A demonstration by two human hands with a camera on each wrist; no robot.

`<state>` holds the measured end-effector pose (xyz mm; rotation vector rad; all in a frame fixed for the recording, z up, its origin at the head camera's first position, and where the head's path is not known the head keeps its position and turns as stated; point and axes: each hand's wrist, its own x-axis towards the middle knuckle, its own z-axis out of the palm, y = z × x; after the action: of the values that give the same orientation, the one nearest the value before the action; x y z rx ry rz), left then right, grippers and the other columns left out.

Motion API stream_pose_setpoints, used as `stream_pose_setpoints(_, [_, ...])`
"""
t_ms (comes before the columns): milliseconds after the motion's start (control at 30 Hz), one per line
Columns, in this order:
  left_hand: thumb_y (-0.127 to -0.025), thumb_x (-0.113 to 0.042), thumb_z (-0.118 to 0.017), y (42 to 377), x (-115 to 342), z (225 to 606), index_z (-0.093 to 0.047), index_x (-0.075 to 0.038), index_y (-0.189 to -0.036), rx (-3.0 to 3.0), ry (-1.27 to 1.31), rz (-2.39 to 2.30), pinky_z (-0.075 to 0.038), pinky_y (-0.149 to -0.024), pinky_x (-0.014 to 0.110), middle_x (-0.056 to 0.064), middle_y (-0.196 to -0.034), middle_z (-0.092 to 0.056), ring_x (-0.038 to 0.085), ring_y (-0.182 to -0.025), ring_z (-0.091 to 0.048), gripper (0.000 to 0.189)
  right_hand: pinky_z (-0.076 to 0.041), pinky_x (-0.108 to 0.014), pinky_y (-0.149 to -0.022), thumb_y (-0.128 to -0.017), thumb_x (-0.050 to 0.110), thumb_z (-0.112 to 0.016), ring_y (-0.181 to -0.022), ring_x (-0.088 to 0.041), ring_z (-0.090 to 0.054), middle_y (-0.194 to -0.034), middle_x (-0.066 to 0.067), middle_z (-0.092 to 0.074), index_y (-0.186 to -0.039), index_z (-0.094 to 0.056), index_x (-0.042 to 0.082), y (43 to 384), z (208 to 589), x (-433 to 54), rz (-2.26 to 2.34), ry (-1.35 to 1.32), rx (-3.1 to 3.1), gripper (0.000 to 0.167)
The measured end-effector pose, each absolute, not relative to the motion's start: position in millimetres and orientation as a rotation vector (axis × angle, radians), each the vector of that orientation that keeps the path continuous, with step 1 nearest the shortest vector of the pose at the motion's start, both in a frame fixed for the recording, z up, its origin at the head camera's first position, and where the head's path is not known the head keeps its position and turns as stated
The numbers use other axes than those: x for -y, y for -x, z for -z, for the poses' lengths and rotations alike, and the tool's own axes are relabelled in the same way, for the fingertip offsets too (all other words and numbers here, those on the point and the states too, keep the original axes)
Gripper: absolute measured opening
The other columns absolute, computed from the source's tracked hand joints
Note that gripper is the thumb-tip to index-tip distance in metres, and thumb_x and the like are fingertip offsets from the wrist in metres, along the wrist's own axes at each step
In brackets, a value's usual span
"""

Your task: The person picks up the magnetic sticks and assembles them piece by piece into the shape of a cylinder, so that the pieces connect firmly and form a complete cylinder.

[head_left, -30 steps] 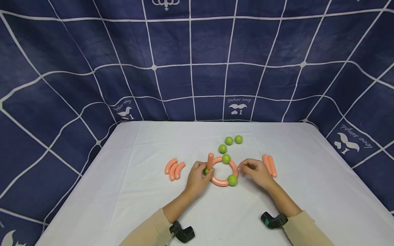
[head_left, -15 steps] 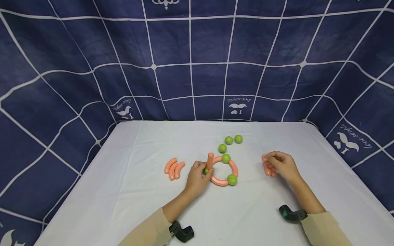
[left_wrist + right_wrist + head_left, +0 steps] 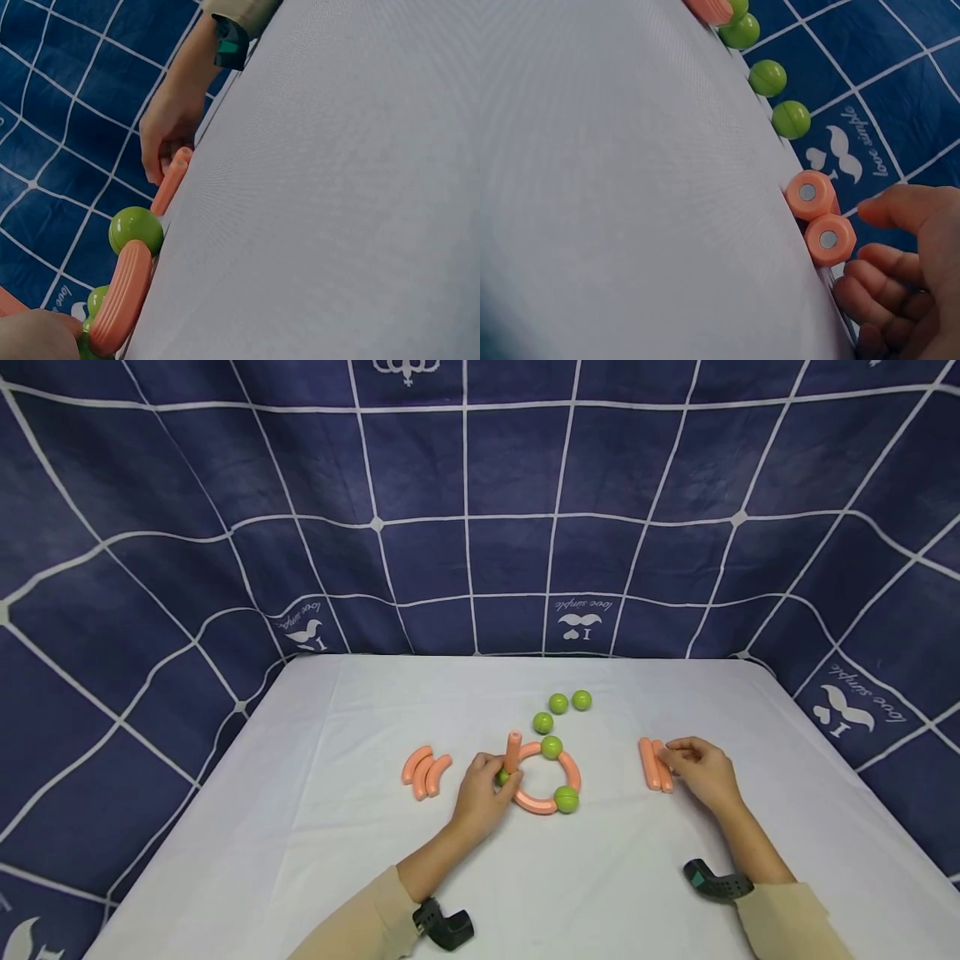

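My left hand (image 3: 480, 797) pinches a green ball (image 3: 502, 777) at the left of a ring of curved orange rods (image 3: 536, 806) and green balls. An orange straight rod (image 3: 513, 750) stands upright at that ball, partly behind the fingers. The left wrist view shows the ring's near curved rod (image 3: 124, 296) and a green ball (image 3: 136, 231) on its end. My right hand (image 3: 705, 772) is at two straight orange rods (image 3: 650, 764) lying side by side, fingertips at the right one. In the right wrist view these rods (image 3: 829, 240) have metal discs in their ends, and the loosely bent fingers (image 3: 892, 206) stand apart around them.
Several curved orange rods (image 3: 426, 772) lie left of the left hand. Three loose green balls (image 3: 558, 703) lie behind the ring. A white cloth covers the table (image 3: 360, 877); a dark blue curtain (image 3: 420, 560) hangs behind and at both sides.
My right hand has moved from the ring's right side to the two straight rods, reaching over them and then drawing slightly right. The left hand and the ring have stayed in place.
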<state>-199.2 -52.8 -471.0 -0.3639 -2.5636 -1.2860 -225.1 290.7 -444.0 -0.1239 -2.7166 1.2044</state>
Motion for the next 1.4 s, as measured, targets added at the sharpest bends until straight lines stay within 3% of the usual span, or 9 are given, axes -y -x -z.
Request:
stream_pose_setpoints(167, [-0.093,-0.021,-0.067,199.8,54.2,468.7,-0.069,-0.002,-0.108,2.546,0.353,1.286,-0.045,-0.072,0.031,0.005,-0.097,-0.053,0.017,-0.083,-0.051,0.025,-0.043,-0.029,-0.065,-0.093,0.035,-0.064,-0.08,-0.021,-0.054,-0.091,-0.013,-0.063,-0.112,-0.063,-0.007,227.1,444.6,-286.3,-1.123,0.101,2.774,0.047])
stream_pose_setpoints(667, [-0.094,-0.022,-0.066,197.8,52.4,473.9,-0.068,-0.001,-0.109,2.539,0.393,1.272,-0.045,-0.07,0.03,0.004,-0.096,-0.053,0.016,-0.082,-0.051,0.026,-0.041,-0.032,-0.059,-0.083,0.019,-0.069,-0.073,-0.024,-0.054,-0.083,-0.013,-0.063,-0.105,-0.066,-0.009,220.5,450.4,-283.3,-0.88,0.151,2.779,0.036])
stream_pose_setpoints(833, [-0.093,-0.021,-0.066,198.6,51.7,472.4,-0.068,-0.001,-0.109,2.532,0.389,1.272,-0.046,-0.072,0.031,0.004,-0.096,-0.053,0.016,-0.083,-0.052,0.026,-0.039,-0.03,-0.056,-0.084,0.018,-0.068,-0.068,-0.02,-0.052,-0.08,-0.012,-0.061,-0.103,-0.067,-0.008,221.6,447.6,-281.6,-0.886,0.186,2.667,0.032])
stream_pose_setpoints(1067, [-0.093,-0.022,-0.066,199.4,51.3,473.3,-0.068,-0.001,-0.109,2.543,0.381,1.268,-0.045,-0.071,0.03,0.004,-0.097,-0.054,0.016,-0.083,-0.052,0.026,-0.044,-0.022,-0.047,-0.088,0.022,-0.07,-0.056,-0.006,-0.054,-0.087,-0.013,-0.061,-0.109,-0.064,-0.006,218.7,437.4,-273.8,-1.117,0.18,2.585,0.036])
stream_pose_setpoints(1400, [-0.094,-0.024,-0.066,199.0,51.7,473.9,-0.068,-0.003,-0.112,2.546,0.385,1.294,-0.045,-0.071,0.029,0.003,-0.098,-0.054,0.015,-0.084,-0.051,0.027,-0.048,-0.022,-0.051,-0.087,0.025,-0.073,-0.066,-0.004,-0.054,-0.088,-0.008,-0.061,-0.109,-0.065,-0.003,214.6,426.0,-255.7,-1.348,0.115,2.534,0.036])
